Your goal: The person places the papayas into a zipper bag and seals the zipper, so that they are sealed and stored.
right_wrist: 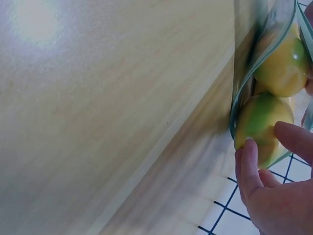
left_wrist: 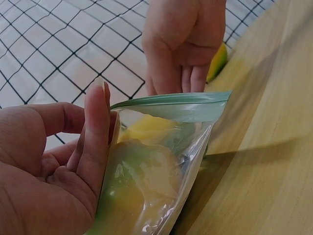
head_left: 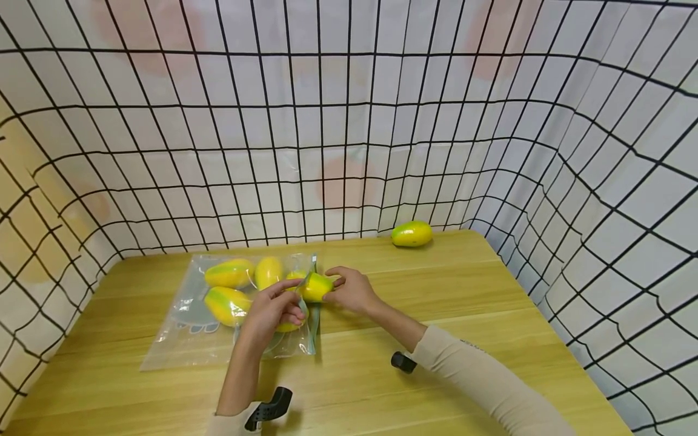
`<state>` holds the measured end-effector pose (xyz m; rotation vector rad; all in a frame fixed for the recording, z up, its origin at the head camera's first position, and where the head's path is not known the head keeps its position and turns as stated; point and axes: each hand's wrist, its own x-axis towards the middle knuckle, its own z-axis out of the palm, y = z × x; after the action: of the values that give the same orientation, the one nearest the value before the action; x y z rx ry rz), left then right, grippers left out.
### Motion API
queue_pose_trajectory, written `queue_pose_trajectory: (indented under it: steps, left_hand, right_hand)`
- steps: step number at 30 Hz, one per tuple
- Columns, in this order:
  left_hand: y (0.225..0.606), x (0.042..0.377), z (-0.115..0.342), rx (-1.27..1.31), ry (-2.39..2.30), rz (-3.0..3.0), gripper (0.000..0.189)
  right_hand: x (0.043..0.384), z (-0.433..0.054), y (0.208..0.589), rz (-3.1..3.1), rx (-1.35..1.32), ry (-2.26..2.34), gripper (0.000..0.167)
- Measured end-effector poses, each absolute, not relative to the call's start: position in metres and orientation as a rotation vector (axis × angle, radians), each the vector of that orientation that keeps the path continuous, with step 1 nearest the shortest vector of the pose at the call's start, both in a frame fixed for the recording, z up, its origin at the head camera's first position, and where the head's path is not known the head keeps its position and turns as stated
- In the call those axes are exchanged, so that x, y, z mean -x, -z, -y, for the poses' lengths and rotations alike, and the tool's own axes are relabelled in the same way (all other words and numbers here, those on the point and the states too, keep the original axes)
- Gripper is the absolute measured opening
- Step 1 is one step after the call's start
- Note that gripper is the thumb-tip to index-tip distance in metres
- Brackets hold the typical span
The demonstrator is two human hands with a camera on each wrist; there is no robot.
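Note:
A clear zip bag [head_left: 180, 339] with a green seal strip [left_wrist: 195, 100] lies on its side, its mouth to the right. Several yellow-green mangoes [head_left: 229, 274] are inside it. My left hand [head_left: 271, 312] holds the upper lip of the bag at its mouth, fingers bent at that edge. Between the thumb and fingers of my right hand [head_left: 351, 290] is a mango [right_wrist: 261, 122], partly within the bag's opening. Beside it, just inside the mouth, another mango [right_wrist: 281, 68] shows in the right wrist view.
One more mango [head_left: 412, 234] lies at the back right of the wooden table [head_left: 436, 290], close to the grid netting [head_left: 349, 127]. The netting rises behind the table and along both sides, with a pale sheet behind it.

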<state>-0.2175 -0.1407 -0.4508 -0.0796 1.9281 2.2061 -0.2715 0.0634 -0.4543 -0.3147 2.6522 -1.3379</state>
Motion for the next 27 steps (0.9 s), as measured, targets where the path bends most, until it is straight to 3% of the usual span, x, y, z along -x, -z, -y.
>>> queue_pose_trajectory:
  steps: [27]
  left_hand:
    - [0.449,0.216,0.14,0.085,-2.195,-1.935,0.04]
  right_hand:
    - [0.273,-0.05,0.463,-2.479,0.299,1.469,0.05]
